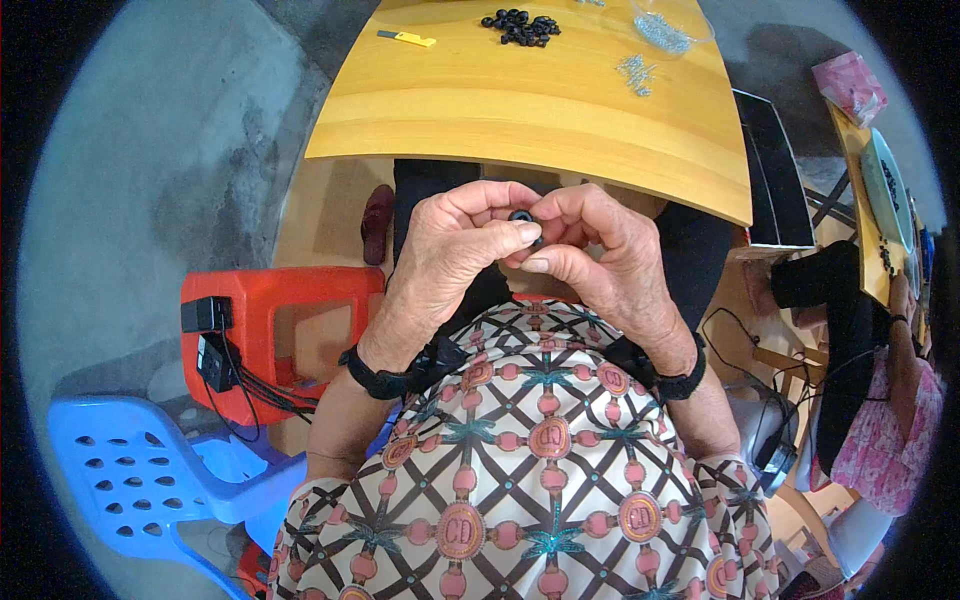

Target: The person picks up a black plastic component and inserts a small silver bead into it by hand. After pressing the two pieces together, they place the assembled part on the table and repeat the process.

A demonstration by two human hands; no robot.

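Observation:
Both my hands meet just in front of the table's near edge, above my lap. Between the thumb and forefinger of my left hand (450,240) is a small round black part (520,215) with a dark hollow in it. The fingertips of my right hand (608,240) press against the same part from the other side. Its lower portion is covered by my thumbs, and whether a screw sits in it I cannot tell. On the yellow wooden table (520,120) ahead lies a pile of similar black parts (522,28).
Loose silver screws (637,75) lie near a clear bowl (662,30) of screws. A yellow cutter knife (407,38) rests at the far left. A red stool (270,290) and blue chair (150,480) stand left. At right, another person (890,420) sits by a table with a bowl (887,190).

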